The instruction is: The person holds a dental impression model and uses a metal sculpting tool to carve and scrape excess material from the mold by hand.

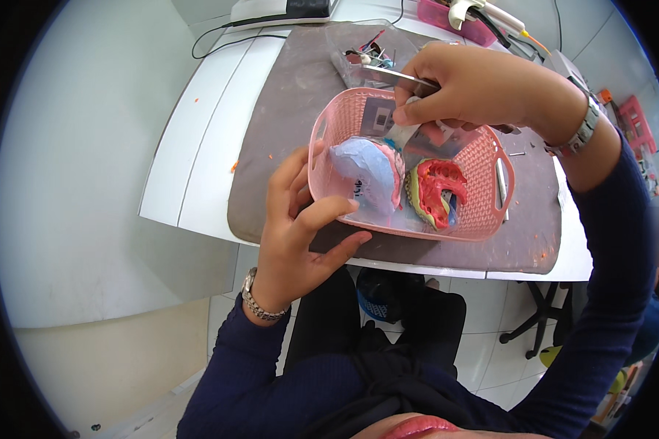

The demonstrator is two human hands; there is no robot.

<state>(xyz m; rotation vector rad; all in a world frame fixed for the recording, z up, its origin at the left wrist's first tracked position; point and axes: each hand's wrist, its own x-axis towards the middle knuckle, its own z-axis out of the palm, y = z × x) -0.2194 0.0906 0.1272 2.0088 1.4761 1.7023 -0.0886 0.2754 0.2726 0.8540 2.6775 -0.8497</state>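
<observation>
My left hand [293,219] curves round the left end of a pink plastic basket [447,236], its fingers against the handle side and its index finger over the front rim. My right hand [468,91] is closed above the basket's back edge on a flat metal spatula [399,76] pointing left. Whitish, crumpled-looking material [403,133] shows just below that hand; I cannot tell whether it is gripped. Inside the basket lie a pale blue dental plaster cast [370,172] with a pink edge, and a red dental impression [443,186] with a yellow-green border.
A clear container [337,55] of small tools stands behind the basket on a grey mat [263,168]. A corded device [285,10] sits at the back left, a magenta bin [476,29] at the back right. Small orange scraps [234,167] dot the mat. A white stick [502,186] lies right of the basket.
</observation>
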